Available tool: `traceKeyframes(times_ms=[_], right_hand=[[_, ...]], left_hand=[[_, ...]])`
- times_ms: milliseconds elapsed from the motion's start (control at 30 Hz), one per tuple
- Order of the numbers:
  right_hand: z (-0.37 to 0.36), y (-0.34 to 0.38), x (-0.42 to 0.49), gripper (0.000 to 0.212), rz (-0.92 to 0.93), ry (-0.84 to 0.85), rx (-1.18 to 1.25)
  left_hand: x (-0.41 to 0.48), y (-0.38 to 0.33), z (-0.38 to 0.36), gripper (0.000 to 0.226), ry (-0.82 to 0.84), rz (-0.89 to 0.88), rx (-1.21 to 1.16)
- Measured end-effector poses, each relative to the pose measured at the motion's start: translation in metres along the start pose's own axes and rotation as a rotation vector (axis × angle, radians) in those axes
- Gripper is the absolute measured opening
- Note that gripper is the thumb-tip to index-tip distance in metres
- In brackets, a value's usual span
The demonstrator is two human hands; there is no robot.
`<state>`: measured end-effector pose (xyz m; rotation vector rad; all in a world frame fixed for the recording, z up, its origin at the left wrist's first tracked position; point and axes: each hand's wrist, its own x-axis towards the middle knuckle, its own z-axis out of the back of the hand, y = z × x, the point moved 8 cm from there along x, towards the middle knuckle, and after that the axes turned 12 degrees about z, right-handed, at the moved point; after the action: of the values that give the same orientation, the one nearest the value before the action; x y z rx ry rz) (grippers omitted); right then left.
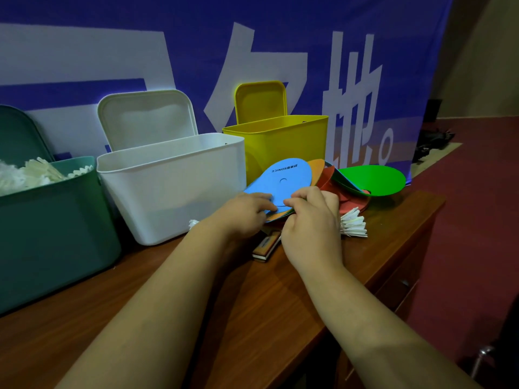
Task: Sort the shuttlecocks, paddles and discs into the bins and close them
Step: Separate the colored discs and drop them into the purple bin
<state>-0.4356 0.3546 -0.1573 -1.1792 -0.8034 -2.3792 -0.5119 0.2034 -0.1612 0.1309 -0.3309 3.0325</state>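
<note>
Both hands are on the pile. The left hand [247, 213] has its fingers curled over the near edge of the blue disc [283, 178], and the right hand [311, 223] pinches the same edge just beside it. That disc tops a loose fan on the worktop [252, 290], over an orange disc [317, 167], a red disc [351, 203] and a green disc [373, 179], all in front of the open yellow bin [283, 141].

Here's the worry: the fan is sloppy. If only the blue one lifts, the ones under it could slide, and the green disc sits close to the worktop's far edge, so it looks like the first to go over.

A shuttlecock [354, 226] lies right against the right hand, and one sweep of the wrist could flick it off the side. A paddle [266, 245] pokes out from under the pile too. If it snags on the way up, the whole stack tips.

The white bin [174, 186] and green bin [56, 226] stand open to the left, so a hurried toss could land a disc in the wrong one.
</note>
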Motion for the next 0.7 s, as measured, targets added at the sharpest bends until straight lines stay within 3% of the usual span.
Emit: traceKeyframes(times_ms=[400,567,700], right_hand=[[0.004,0.004,0.000,0.032,-0.012,0.026,0.039],[0.004,0.001,0.000,0.032,-0.038,0.022,0.035],[0.002,0.001,0.000,0.032,-0.042,0.033,0.040]], left_hand=[[0.010,-0.004,-0.011,0.065,0.090,0.000,0.261],[0.015,0.003,-0.006,0.077,0.023,0.013,0.077],[0.012,-0.004,0.004,0.057,-0.028,-0.002,-0.103]])
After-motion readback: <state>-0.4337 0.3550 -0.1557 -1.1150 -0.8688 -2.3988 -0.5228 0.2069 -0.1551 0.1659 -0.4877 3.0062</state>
